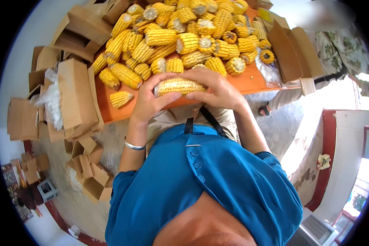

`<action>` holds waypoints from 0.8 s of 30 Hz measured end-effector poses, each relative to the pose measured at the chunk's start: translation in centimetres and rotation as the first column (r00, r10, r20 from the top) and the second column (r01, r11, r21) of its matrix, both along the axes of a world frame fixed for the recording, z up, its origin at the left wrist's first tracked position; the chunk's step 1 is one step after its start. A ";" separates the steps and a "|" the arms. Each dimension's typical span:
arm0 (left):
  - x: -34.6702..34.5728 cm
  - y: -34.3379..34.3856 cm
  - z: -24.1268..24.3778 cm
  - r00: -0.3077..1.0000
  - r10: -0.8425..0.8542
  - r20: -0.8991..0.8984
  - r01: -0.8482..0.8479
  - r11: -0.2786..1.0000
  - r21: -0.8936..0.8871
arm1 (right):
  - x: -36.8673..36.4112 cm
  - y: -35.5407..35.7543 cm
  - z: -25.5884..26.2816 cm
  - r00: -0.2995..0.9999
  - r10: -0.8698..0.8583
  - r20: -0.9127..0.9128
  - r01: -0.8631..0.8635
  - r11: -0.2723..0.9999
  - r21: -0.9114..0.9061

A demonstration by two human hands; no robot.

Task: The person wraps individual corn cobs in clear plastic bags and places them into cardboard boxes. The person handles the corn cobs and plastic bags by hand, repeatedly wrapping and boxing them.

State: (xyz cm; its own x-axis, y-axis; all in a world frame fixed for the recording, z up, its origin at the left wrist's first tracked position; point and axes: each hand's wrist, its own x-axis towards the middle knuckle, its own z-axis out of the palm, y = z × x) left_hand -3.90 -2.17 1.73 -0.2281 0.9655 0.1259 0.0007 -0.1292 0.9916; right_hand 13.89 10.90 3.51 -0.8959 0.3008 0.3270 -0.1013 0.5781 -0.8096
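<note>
An ear of dried yellow corn (180, 86) lies sideways between my two hands, above the near edge of an orange table (110, 113). My left hand (155, 97) grips its left end, the thumb along the near side. Around its right end is my right hand (213, 87), fingers over the far side and thumb on the near side. Just beyond, a heap of corn pieces and ears (187, 43) covers much of the tabletop, several showing cut or broken ends. One short corn piece (120, 99) rests apart, left of my left hand.
Open cardboard boxes (77, 98) stand along the table's left side, one with clear plastic (52, 101). Another cardboard box (286, 52) and a plastic bag (267, 69) are at the right. A person (341, 52) stands beyond it. More boxes (90, 172) lie on the floor.
</note>
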 end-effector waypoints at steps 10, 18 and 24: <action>2.7 3.1 -0.7 0.935 -0.016 0.354 0.064 0.990 -0.125 | 2.3 0.2 0.3 0.980 -0.196 -0.015 0.187 0.902 0.389; 3.4 3.5 -0.1 0.962 -0.043 0.268 0.073 0.992 -0.104 | 2.5 0.5 -0.6 0.972 -0.224 -0.069 0.233 0.892 0.387; 3.3 3.9 -0.7 0.988 -0.024 0.154 0.045 0.990 -0.133 | 3.2 1.0 -0.3 0.982 -0.185 0.040 0.165 0.940 0.300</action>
